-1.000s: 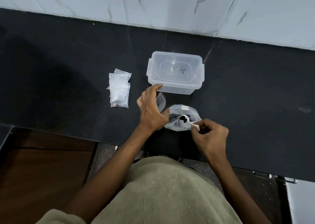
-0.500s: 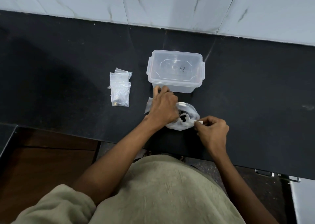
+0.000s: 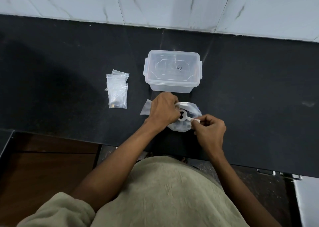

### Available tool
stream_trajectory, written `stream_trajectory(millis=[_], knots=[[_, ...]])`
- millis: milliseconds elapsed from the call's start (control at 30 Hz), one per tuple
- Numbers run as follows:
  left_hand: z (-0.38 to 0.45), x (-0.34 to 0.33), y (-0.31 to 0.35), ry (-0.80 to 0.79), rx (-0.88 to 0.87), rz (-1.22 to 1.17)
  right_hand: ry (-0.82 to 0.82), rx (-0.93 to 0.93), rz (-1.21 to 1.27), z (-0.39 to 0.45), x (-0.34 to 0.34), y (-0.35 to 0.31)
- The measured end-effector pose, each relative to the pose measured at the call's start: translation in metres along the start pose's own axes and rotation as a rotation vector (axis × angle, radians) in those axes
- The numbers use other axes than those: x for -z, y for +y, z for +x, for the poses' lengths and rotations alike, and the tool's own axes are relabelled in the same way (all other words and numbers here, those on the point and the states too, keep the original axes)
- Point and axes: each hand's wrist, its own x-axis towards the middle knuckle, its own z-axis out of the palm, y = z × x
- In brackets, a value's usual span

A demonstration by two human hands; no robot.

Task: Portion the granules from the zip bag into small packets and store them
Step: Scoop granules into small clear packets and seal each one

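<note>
Here the zip bag sits on the dark counter near its front edge, slumped open, with dark granules showing in the bowl of a small white spoon held over its mouth. The right hand pinches the end of the spoon's handle between thumb and fingertips; the left hand is curled over a small clear packet just left of the bag, gripping it, though its mouth is hidden under the fingers. The step looks like carrying a spoonful from bag to packet, and it would go best with the spoon kept level, the packet's mouth held wide and close against the bag, so that any spill drops back into the bag and not onto the counter. The load seems small, so a slow tip should do. Just behind the hands stands a clear plastic box with its clip lid on; I cannot tell what, if anything, is inside. Further left lies a pile of small packets, one showing a little dark matter at its lower end; whether the others hold anything is unclear.
</note>
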Motion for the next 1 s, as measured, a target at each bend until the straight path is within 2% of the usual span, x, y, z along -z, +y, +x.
stream_trajectory(millis=[133,233,333,467,567,733,867,1000], knots=[[0.007,0.012,0.001,0.01,0.155,-0.143,-0.064,0.078,-0.188,-0.001,0.0,0.006],[0.017,0.018,-0.007,0.001,0.285,-0.223,-0.077,0.107,-0.225,0.0,0.0,0.01],[0.018,0.016,-0.01,-0.054,0.336,-0.27,-0.071,0.125,-0.221,0.002,-0.001,0.01],[0.012,0.011,-0.007,-0.177,0.326,-0.304,-0.074,0.169,-0.172,0.002,0.0,0.008],[0.007,0.005,-0.004,-0.136,0.309,-0.275,-0.048,0.275,-0.128,0.003,0.006,0.008],[0.001,-0.007,0.001,-0.148,0.291,-0.214,0.017,0.51,-0.31,0.014,0.019,0.014],[0.004,-0.007,0.0,-0.217,0.277,-0.217,-0.06,0.546,-0.457,0.016,0.012,0.023],[0.0,-0.012,0.003,-0.256,0.254,-0.133,-0.091,0.529,-0.463,0.015,0.007,0.024]])
